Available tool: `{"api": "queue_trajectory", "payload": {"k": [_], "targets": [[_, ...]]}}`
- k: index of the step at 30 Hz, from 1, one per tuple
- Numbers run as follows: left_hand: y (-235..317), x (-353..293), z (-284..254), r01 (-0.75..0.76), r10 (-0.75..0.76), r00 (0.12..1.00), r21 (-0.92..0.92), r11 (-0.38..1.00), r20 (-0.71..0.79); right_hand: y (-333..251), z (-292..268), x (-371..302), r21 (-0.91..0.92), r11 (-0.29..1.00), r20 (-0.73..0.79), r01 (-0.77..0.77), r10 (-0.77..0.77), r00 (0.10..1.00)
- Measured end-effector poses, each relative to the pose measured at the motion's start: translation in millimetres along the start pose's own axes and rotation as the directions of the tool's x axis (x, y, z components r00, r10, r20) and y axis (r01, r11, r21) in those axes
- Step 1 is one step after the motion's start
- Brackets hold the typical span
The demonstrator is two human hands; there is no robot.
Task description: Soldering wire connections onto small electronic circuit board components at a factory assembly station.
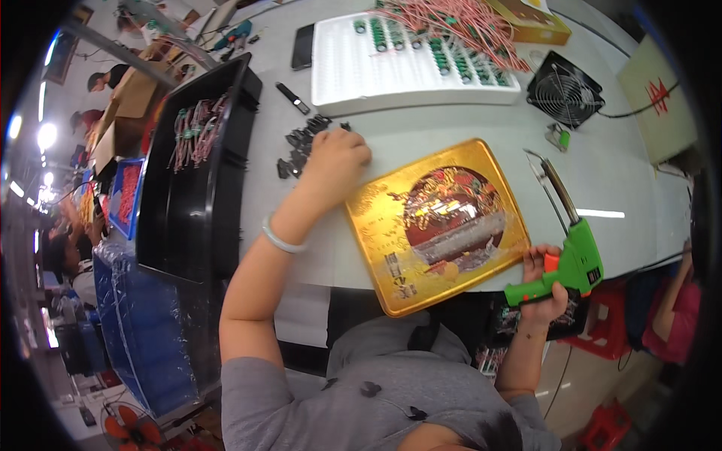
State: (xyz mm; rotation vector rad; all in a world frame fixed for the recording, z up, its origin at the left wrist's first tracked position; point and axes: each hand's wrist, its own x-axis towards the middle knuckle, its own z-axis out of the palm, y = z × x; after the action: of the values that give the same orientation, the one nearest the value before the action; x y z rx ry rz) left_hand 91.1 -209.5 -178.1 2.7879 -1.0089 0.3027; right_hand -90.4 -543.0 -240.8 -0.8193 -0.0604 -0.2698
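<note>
Your right hand (543, 299) has its fingers wrapped around the handle of the green soldering gun (582, 255), right of centre in the frame, its metal nose pointing up and left over the tabletop. A small dark label sits on the gun's body, its print too small to make out. Your left hand (337, 164), above centre, bends its fingers down onto the small black parts (296, 144); you hide the fingertips, so I cannot tell whether they pinch one.

Between your hands lies the gold tin (377, 259), tilted, with dark characters near its lower left corner and a round dark-red panel covered in glare. Red strokes mark the pale box (656, 98) at the upper right.

The surface is a smooth, pale grey tabletop (444, 126). Along its top stand a white tray (353, 83) of green coils (440, 56), pink wires (459, 22) heaped over it, and a black fan (565, 92). The black bin (180, 233) at the left holds more wired coils.

Beyond, the room shows a blue wrapped stack (147, 323), an orange fan (134, 426) at lower left, and co-workers (113, 77) at upper left.
</note>
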Motion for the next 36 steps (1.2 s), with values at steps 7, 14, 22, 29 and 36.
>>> {"api": "queue_trajectory", "payload": {"k": [7, 14, 22, 29, 36], "targets": [[48, -32, -19, 0.198, -0.272, 0.950, -0.381, 0.903, -0.150, -2, 7, 3, -0.058, 0.998, -0.030, -0.024, 0.022, 0.999], [96, -81, 0, 0.413, -0.518, 0.855, -0.616, 0.671, 0.010, -2, 14, 20, -0.058, 0.993, 0.024, 0.100, -0.099, 0.995], [71, -44, 18, 0.326, -0.426, 0.901, -0.523, 0.787, -0.080, -2, 11, 13, -0.119, 0.991, 0.014, 0.055, -0.054, 0.998], [72, -42, 6, 0.466, -0.489, 0.870, -0.417, 0.780, 0.059, 1, 3, 14, -0.073, 0.995, -0.023, 0.067, -0.069, 0.997], [55, -52, -1, 0.239, -0.288, 0.955, -0.403, 0.883, -0.067, -1, 3, 15, -0.049, 0.998, 0.001, 0.036, -0.036, 0.999]]}}
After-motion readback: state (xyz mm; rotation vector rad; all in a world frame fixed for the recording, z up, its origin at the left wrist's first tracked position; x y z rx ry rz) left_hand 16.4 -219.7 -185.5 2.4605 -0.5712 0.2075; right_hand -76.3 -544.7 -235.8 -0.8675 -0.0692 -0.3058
